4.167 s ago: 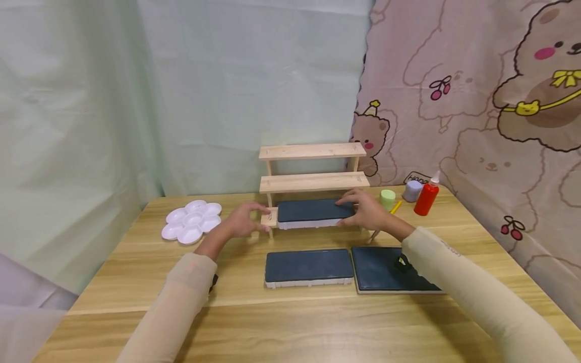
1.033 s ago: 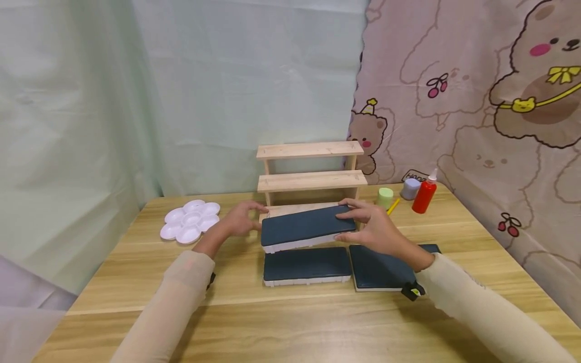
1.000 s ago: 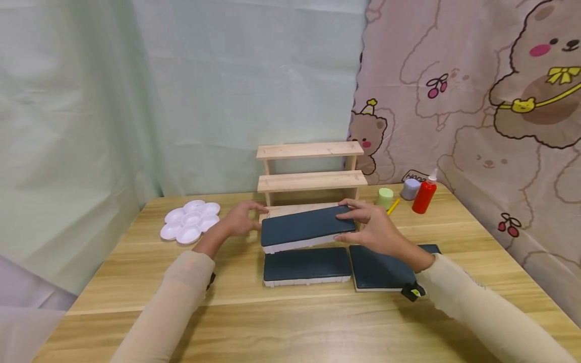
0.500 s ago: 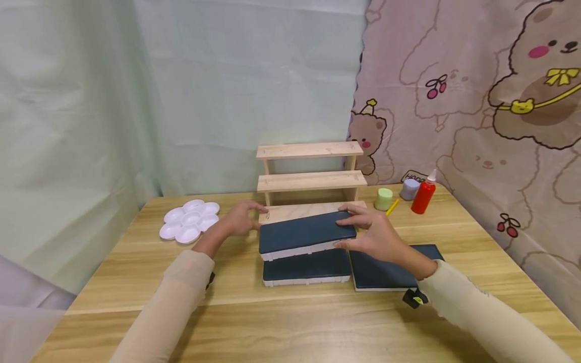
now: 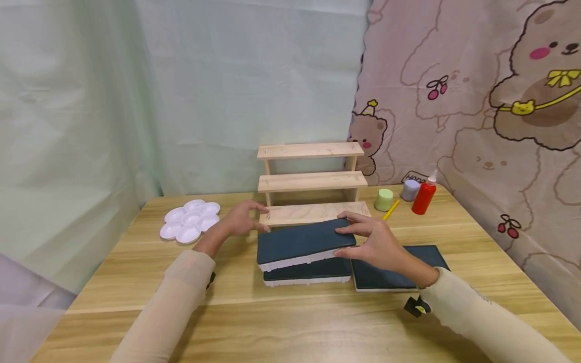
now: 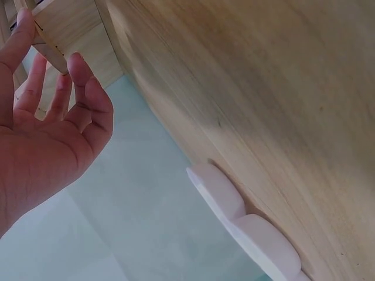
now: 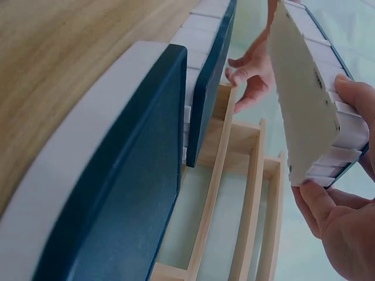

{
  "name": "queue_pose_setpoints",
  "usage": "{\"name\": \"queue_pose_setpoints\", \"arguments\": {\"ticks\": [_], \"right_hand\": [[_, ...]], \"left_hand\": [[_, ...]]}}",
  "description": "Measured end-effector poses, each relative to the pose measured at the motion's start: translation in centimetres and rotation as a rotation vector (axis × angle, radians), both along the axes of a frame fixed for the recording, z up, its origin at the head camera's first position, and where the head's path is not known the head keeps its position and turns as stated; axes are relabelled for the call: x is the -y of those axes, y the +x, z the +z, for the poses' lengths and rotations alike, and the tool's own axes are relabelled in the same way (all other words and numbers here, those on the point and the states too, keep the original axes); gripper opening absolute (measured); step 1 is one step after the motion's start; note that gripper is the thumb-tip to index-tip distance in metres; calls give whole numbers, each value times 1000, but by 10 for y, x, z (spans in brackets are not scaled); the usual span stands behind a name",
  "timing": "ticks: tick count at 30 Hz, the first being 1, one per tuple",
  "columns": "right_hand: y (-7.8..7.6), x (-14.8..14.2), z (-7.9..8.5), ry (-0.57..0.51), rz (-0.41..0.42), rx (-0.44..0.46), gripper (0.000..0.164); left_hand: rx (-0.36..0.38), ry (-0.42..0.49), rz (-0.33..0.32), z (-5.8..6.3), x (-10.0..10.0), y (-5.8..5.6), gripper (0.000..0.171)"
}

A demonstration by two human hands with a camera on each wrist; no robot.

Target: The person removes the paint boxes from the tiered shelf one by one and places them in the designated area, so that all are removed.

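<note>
My right hand (image 5: 376,244) pinches the right end of a long white case with a dark blue lid (image 5: 304,242), thumb on the near side and fingers on top. The case tilts, its left end lower; its pale underside shows in the right wrist view, clear of the table. Below it lies a second such case (image 5: 308,273), partly covered in the head view. A wider dark blue case (image 5: 386,277) lies to the right. My left hand (image 5: 241,220) holds the left end of the lowest step of a three-step wooden shelf (image 5: 313,214) between thumb and fingers.
A white flower-shaped palette (image 5: 190,220) lies at the left. Behind my right hand stand a green jar (image 5: 384,199), a lilac jar (image 5: 410,190) and a red squeeze bottle (image 5: 424,197), with a yellow stick (image 5: 391,209) close by. Curtains hang behind the table.
The case in my right hand has come off the lowest shelf step toward me, tilting and moving over the second case. The step is now bare. My left hand has stayed at the shelf's end.
</note>
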State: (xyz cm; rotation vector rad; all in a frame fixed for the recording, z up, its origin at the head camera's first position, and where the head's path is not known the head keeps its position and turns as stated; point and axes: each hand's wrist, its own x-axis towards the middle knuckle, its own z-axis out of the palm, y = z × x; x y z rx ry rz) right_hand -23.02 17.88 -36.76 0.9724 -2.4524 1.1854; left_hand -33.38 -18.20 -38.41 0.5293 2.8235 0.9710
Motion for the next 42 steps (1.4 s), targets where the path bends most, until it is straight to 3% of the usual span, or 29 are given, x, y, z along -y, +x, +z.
{"name": "queue_pose_setpoints", "arguments": {"ticks": [15,25,32,42], "right_hand": [[16,1,-7,3,23,-31,47],[27,2,-7,15,25,23,48],[33,2,-13,6,61,-37,45],[46,5,-13,16,45,-103,44]], "left_hand": [[-22,8,-26,-2,1,-1,49],[-26,10,-33,-1,0,0,49],[-11,13,-25,-2,0,0,50],[1,18,-33,-1,1,-1,49]]}}
